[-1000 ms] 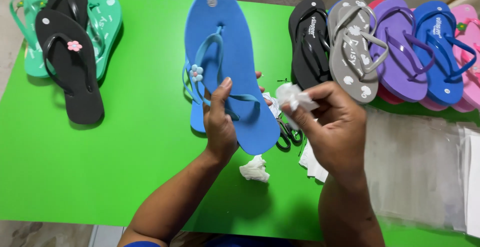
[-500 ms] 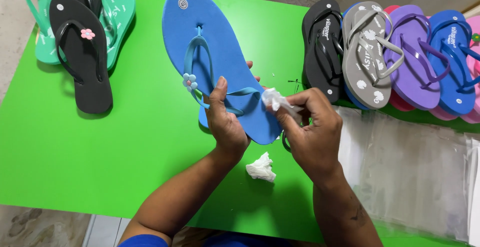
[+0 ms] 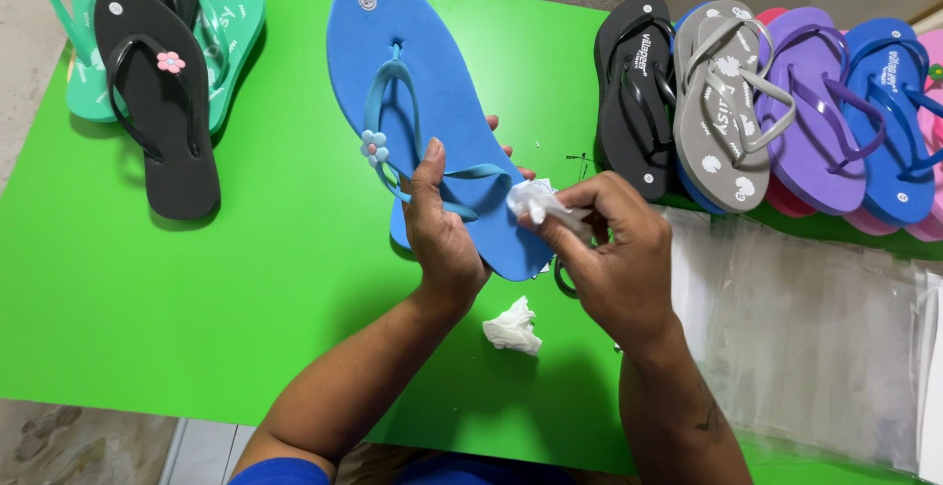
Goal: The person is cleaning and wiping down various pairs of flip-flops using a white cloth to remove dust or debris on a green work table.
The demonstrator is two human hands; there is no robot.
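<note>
My left hand [image 3: 442, 230] grips the heel end of a blue flip-flop [image 3: 413, 82], thumb on the strap, holding it tilted above the green table [image 3: 196, 298]. A small white flower sits on the strap [image 3: 373, 146]. My right hand [image 3: 614, 254] pinches a crumpled white tissue [image 3: 535, 202] and presses it against the sole near the heel. Another crumpled tissue wad [image 3: 513, 328] lies on the table just below both hands.
A black flip-flop [image 3: 157, 112] with a pink flower lies over teal ones [image 3: 231, 14] at the far left. A row of black [image 3: 634, 82], grey [image 3: 722, 102], purple [image 3: 815, 102], blue [image 3: 899, 112] and pink flip-flops stands at the right. Clear plastic bags [image 3: 815, 338] lie at the right front.
My right hand has come in from the right and brought the tissue onto the blue sole. The left hand keeps its hold on the flip-flop.
</note>
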